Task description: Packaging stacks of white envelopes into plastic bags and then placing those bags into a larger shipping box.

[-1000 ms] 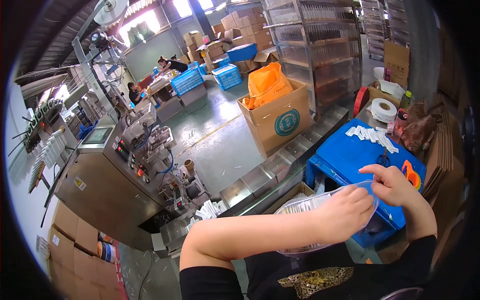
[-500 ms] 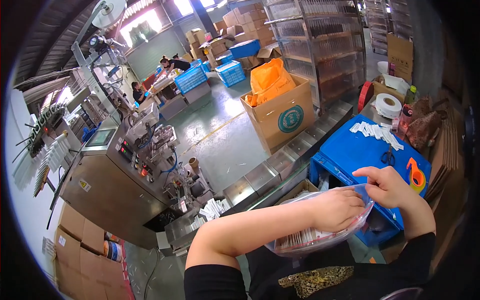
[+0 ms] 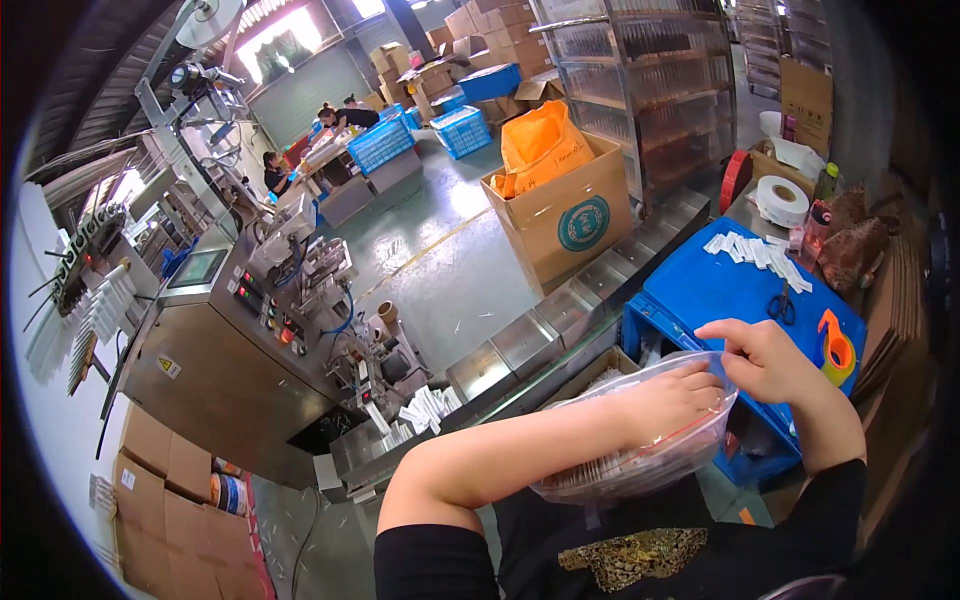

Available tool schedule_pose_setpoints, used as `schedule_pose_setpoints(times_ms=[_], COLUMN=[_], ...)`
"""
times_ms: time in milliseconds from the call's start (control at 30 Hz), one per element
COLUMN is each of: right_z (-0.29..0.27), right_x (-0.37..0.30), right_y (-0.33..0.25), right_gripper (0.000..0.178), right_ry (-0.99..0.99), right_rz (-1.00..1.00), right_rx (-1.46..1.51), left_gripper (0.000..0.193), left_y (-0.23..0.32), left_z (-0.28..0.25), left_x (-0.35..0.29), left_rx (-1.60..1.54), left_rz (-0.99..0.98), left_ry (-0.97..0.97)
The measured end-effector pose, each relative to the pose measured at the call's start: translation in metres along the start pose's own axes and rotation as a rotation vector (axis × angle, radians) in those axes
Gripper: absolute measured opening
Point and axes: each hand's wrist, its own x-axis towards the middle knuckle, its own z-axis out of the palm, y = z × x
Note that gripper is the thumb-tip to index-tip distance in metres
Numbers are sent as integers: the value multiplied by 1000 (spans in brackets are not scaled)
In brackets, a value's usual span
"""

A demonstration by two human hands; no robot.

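Observation:
A clear zip bag with a red seal line lies in front of my body. Rows of thin, flat pieces show through its film; their kind cannot be made out. My left hand reaches across from the left and rests at the bag's mouth, fingers laid over the contents and slightly bent. At the bag's upper right corner, my right hand pinches the film edge between thumb and fingers, with the index finger pointing left.
A blue crate at the right bears white strips, scissors and an orange tape dispenser. A metal conveyor runs beyond the bag. Left stands a steel machine; a carton holds an orange sack. People work farther back.
Both hands have shifted slightly at the bag, the right one a little to the left and up. The bag's mouth has moved slightly with them. The view has tilted a little.

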Motion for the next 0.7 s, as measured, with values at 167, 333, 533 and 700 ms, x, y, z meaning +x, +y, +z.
schedule_pose_setpoints(times_ms=[167,333,533,700], right_z=[-4,-8,-1,7], right_x=[-6,-12,-7,-7], right_y=[0,5,3,3], right_gripper=[37,36,35,36], right_ry=[9,54,45,55], right_rz=[2,48,-26,-108], right_rx=[51,43,85,94], left_gripper=[42,45,53,57], left_y=[22,39,43,28], left_z=[-40,-63,-45,-21], left_x=[4,-22,-42,-45], left_rx=[42,-75,-29,63], left_rz=[-125,-242,-310,-214], left_ry=[-304,-362,-336,-300])
